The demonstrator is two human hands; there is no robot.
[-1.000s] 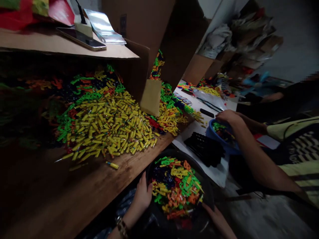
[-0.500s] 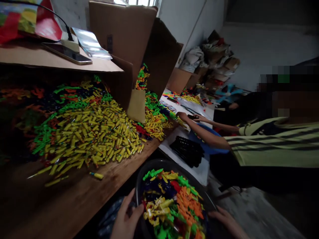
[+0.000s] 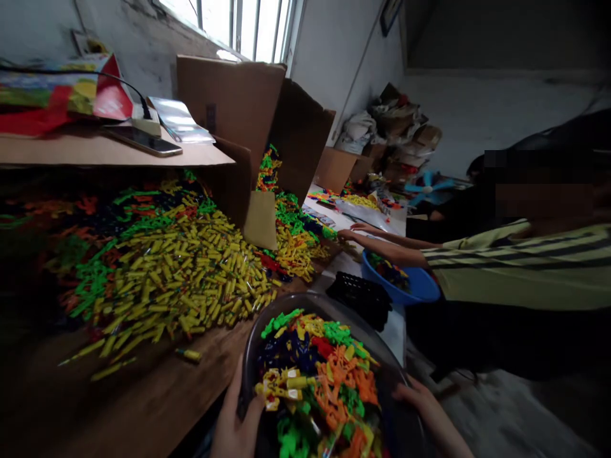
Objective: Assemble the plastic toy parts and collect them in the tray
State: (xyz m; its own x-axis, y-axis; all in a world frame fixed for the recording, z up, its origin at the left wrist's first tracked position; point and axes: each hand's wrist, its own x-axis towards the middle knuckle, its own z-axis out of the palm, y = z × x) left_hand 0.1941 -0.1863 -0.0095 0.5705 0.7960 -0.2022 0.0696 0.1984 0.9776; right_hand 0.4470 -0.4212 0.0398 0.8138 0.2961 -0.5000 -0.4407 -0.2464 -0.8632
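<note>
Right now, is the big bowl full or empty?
Full: the bowl is heaped with colourful plastic pieces, above its rim.

You had nothing legible in front of you: no words, numbers or brand marks could be read. The colourful printed sheet (image 3: pixel 57 95) on the cardboard shelf (image 3: pixel 114 151) showed only blurred patches of colour, and the cardboard box (image 3: pixel 229 102) bore no readable print.

Left hand (image 3: pixel 237 420) low, fingers curled in grip — right hand (image 3: pixel 416 397) opposite, fingers spread flat.
</note>
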